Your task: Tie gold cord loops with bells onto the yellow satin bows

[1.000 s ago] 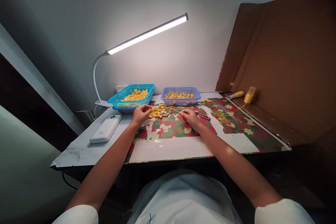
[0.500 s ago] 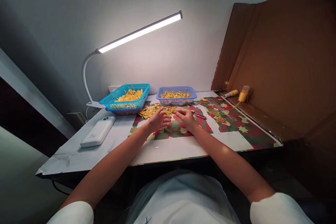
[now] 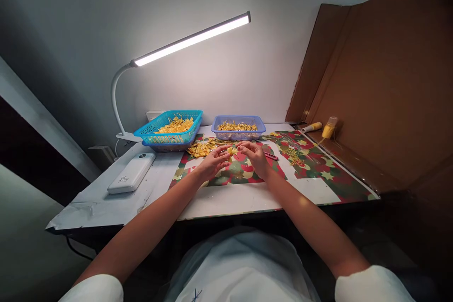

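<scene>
My left hand (image 3: 212, 163) and my right hand (image 3: 255, 156) meet above the patterned red and green mat (image 3: 318, 170). Between their fingertips they pinch a small yellow piece (image 3: 231, 151). A loose pile of yellow pieces (image 3: 203, 147) lies on the mat just behind my left hand. Behind it stand a turquoise basket (image 3: 170, 128) and a smaller blue basket (image 3: 239, 127), both filled with yellow pieces. A thin red tool (image 3: 272, 156) lies on the mat to the right of my right hand.
A white power bank (image 3: 126, 179) lies on the left of the table. A clamp lamp (image 3: 184, 42) arches over the baskets. Yellow thread spools (image 3: 328, 127) rest at the back right against a brown cardboard wall (image 3: 382, 80).
My left hand left the pile of yellow pieces and came to the middle to meet my right hand. Both now hold one small yellow piece, lifted slightly. The view shifted a little.
</scene>
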`<state>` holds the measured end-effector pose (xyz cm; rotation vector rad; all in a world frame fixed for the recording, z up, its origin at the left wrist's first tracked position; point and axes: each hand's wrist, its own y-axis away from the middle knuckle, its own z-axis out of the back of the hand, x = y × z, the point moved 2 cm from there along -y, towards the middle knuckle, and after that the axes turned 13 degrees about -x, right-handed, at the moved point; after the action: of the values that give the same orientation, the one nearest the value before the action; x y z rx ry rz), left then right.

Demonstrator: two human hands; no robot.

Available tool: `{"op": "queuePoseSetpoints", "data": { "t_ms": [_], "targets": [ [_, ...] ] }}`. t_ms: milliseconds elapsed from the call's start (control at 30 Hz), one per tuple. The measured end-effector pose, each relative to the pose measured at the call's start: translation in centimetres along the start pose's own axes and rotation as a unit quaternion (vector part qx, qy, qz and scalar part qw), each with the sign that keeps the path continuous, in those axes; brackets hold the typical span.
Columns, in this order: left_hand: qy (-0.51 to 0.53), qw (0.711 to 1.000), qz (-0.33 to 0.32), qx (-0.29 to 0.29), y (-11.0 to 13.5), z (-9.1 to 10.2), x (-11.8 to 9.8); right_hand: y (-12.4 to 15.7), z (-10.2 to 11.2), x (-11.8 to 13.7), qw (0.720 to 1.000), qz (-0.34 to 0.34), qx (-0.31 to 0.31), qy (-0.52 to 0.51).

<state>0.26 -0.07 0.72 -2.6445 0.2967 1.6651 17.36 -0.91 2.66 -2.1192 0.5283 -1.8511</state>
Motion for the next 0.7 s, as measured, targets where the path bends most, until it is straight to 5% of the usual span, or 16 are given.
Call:
{"op": "queuePoseSetpoints", "data": {
  "t_ms": [167, 367, 700],
  "targets": [
    [-0.014, 0.999, -0.027, -0.019, -0.13, -0.20, 0.06, 0.15, 0.14, 0.18, 0.998, -0.031, 0.026, -0.040],
    [-0.043, 0.997, -0.043, -0.052, 0.15, -0.18, -0.11, 0.28, -0.50, 0.14, 0.998, -0.017, 0.054, 0.030],
    [-0.059, 0.998, -0.028, -0.006, 0.10, 0.18, 0.18, 0.17, -0.34, -0.38, 0.998, -0.036, 0.036, 0.042]
  ]
}}
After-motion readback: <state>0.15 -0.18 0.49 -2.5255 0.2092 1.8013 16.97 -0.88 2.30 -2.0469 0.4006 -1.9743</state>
